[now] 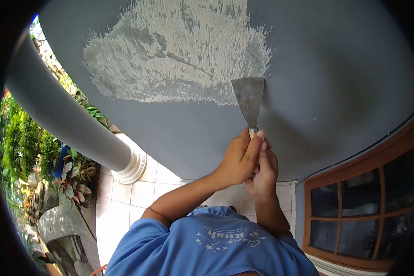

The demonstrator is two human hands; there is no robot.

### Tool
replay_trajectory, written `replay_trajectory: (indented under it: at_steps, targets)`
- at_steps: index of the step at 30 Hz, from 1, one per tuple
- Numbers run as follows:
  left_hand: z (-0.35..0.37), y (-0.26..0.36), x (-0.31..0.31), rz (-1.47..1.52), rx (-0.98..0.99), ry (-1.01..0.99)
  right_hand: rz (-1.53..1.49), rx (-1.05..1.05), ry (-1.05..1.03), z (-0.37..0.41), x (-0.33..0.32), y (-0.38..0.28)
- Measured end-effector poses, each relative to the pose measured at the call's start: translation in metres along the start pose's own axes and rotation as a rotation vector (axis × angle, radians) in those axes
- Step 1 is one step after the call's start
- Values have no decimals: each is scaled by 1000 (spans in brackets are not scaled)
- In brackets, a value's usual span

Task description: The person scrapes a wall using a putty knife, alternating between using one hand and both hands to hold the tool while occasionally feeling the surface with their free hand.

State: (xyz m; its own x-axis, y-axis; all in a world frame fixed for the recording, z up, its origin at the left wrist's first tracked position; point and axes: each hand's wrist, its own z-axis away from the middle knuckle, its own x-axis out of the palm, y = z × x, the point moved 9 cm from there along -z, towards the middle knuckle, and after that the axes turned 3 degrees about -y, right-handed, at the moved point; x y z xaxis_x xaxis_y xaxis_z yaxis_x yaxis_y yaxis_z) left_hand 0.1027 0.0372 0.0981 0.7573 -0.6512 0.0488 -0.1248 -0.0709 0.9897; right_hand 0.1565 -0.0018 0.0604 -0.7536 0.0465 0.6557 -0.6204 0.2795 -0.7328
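Note:
A putty knife (pixel 250 99) with a wide, worn metal blade points up at the grey wall (pixel 170 133). Its blade edge lies at the lower right border of a rough, pale scraped patch (pixel 188 55), where the paint is gone. Both of my hands are closed together around its short wooden handle, most of which they hide. My left hand (pixel 239 158) wraps it from the left, the fingers curled. My right hand (pixel 265 168) grips from the right, overlapping the left, with its thumb pointing up along the handle.
A round grey column (pixel 78 119) with a white base stands at left on the tiled floor (pixel 142 193). Beyond it are plants (pixel 27 138) and stones (pixel 62 223). At right is a wooden-framed window (pixel 349 193), with a thin dark cable (pixel 363 149) running above it.

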Motion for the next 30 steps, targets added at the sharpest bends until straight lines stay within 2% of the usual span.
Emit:
replay_trajectory:
  at_steps: [2, 5, 11, 18, 20, 21, 23, 24, 26, 27, 29, 30]
  targets:
    - [-1, -1, 0, -26, 135, 2, 81, -66, 21, 2, 2, -4]
    - [5, 8, 4, -2, 106, -25, 38, -6, 114, 10, 12, -11]
    - [-9, 24, -4, -47, 154, 18, 68, -60, -53, -9, 16, -13]
    - [-11, 18, -5, -67, 240, 49, 149, -7, 156, -1, 20, -15]
    - [-24, 28, -7, -36, 282, 63, 113, -44, 51, -17, 20, -23]
    - [-16, 27, -2, -18, 216, 40, 96, -66, -3, -20, 22, -27]
    - [-6, 42, 3, -2, 145, -9, 78, -45, 37, -7, 28, -29]
    - [1, 29, 3, -11, 36, -28, 83, -5, 66, 5, 24, -23]
    - [2, 3, 0, -6, 162, 40, 106, 48, 205, 13, 19, -11]
    - [1, 12, -3, -4, 223, 71, 110, 16, 212, 4, 19, -16]
    - [-13, 20, -6, -47, 173, 50, 115, -12, 252, -11, 15, -18]
    - [-21, 33, -7, -46, 119, 31, 76, -52, 107, -25, 9, -18]
